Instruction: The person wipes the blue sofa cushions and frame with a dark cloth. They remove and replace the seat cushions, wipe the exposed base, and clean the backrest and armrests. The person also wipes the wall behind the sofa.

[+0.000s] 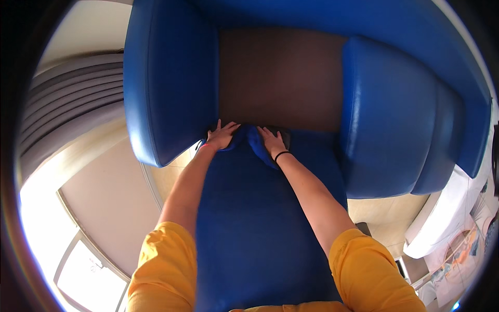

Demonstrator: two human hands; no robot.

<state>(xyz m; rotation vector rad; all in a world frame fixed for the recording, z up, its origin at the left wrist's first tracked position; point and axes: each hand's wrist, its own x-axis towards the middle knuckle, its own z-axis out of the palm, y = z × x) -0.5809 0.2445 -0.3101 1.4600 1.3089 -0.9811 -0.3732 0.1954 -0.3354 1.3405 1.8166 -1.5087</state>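
Observation:
A long blue seat cushion (257,218) of a sofa stretches between my forearms toward my body. At its far edge my left hand (220,136) lies palm down with fingers spread, close to the left armrest, over a bunched piece of blue fabric (232,146). My right hand (273,142) rests a little to the right, fingers apart, on another raised fold of blue fabric (258,145). A dark patch (284,134) shows beside its fingers. The undersides of both hands are hidden. Beyond the fingertips lies a brown panel (280,78) of the sofa.
The blue left armrest (175,78) and a blue padded section (390,117) at right flank the brown panel. A blue backrest (296,13) closes the far side. Grey curtains (74,93) hang at left near a bright window (85,269). Tiled floor (384,212) shows at right.

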